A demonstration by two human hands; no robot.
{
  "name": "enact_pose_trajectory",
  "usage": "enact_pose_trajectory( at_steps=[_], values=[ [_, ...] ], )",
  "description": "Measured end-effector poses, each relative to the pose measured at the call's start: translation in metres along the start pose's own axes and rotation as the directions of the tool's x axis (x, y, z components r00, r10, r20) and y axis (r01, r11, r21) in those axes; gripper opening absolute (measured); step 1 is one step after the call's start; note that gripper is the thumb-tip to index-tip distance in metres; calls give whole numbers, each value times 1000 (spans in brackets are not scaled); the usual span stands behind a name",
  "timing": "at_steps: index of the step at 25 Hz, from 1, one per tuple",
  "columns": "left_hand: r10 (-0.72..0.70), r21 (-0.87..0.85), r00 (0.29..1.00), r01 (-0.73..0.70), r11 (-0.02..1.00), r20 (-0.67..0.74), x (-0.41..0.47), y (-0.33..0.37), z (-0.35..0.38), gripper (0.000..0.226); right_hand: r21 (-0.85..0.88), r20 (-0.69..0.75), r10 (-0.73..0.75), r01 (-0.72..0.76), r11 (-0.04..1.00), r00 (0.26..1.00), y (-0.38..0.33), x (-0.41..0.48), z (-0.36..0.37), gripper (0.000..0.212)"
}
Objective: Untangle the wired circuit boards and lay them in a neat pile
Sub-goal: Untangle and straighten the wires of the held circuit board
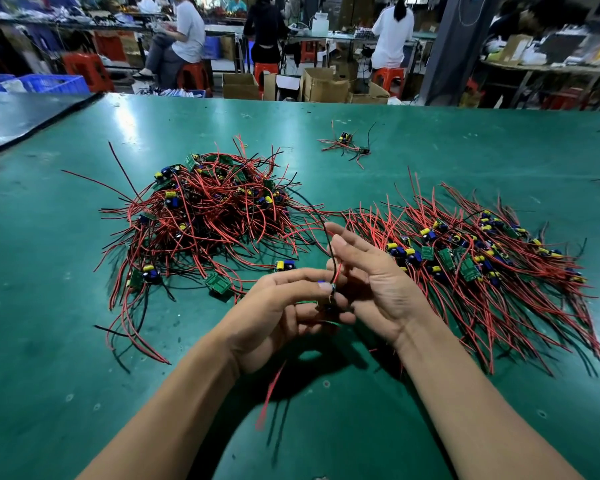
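Observation:
A tangled heap of small green circuit boards [208,209] with red and black wires lies left of centre on the green table [430,140]. To the right lies a flatter, combed-out pile of boards [471,258], wires running the same way. My left hand [284,306] pinches one small board [329,292] between thumb and fingers above the table. A red wire [271,393] hangs blurred beneath it. My right hand [374,282] is beside it, palm facing left, fingers nearly straight, the board's black and red wires running up past its thumb.
A small separate clump of boards [347,143] lies farther back near the centre. A dark mat [21,116] covers the far left corner. Beyond the table's far edge are cardboard boxes [323,86], red stools and several seated people at benches.

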State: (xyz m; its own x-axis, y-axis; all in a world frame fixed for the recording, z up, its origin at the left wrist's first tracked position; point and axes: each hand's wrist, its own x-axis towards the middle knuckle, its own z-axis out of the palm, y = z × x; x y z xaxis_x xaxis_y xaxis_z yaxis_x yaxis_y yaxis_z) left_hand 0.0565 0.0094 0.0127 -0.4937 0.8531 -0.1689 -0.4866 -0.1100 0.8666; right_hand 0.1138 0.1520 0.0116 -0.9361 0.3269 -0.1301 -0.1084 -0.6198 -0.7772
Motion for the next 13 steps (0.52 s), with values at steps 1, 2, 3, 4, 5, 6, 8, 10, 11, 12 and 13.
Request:
enact_pose_trajectory(
  at_steps=[1, 2, 3, 4, 5, 6, 8, 10, 11, 12, 13],
  values=[
    [-1, 9, 1000, 1, 1000, -19, 0, 0, 1, 14, -53, -8, 8, -8, 999, 1000, 2, 0, 1, 25],
    [1, 11, 999, -1, 1000, -51, 1, -1, 1, 12, -94, -13, 12, -13, 995, 1000, 4, 1, 2, 24],
    [3, 8, 996, -3, 1000, -88, 2, -2, 2, 11, -119, -16, 13, -15, 993, 1000, 4, 1, 1, 23],
    [3, -1, 993, -3, 1000, -119, 4, -3, 2, 12, -136, -12, 18, -19, 991, 1000, 4, 0, 1, 22],
    [-3, -19, 990, 0, 1000, -141, 5, -3, 1, 13, -154, 6, 41, -40, 987, 999, 2, 0, 1, 21],
    [-15, -45, 989, 8, 999, -149, 5, -2, 1, 14, -181, 43, 94, -85, 980, 995, 1, -2, 1, 24],
    [-67, -89, 989, 55, 994, -133, 4, 1, -1, 13, -242, 134, 228, -191, 951, 964, 0, -5, 1, 38],
    [-102, -102, 991, 92, 991, -92, 2, 3, -3, 13, -228, 216, 252, -203, 952, 943, 1, -8, 1, 33],
    [-101, -110, 993, 93, 990, -69, 1, 4, -4, 13, -198, 247, 215, -168, 966, 945, 2, -8, 1, 26],
    [-96, -120, 994, 90, 989, -47, 0, 5, -6, 13, -160, 259, 168, -129, 979, 951, 3, -9, 2, 19],
    [-97, -126, 995, 93, 988, -25, 0, 5, -6, 13, -121, 249, 121, -93, 988, 961, 4, -9, 3, 14]
  ],
)
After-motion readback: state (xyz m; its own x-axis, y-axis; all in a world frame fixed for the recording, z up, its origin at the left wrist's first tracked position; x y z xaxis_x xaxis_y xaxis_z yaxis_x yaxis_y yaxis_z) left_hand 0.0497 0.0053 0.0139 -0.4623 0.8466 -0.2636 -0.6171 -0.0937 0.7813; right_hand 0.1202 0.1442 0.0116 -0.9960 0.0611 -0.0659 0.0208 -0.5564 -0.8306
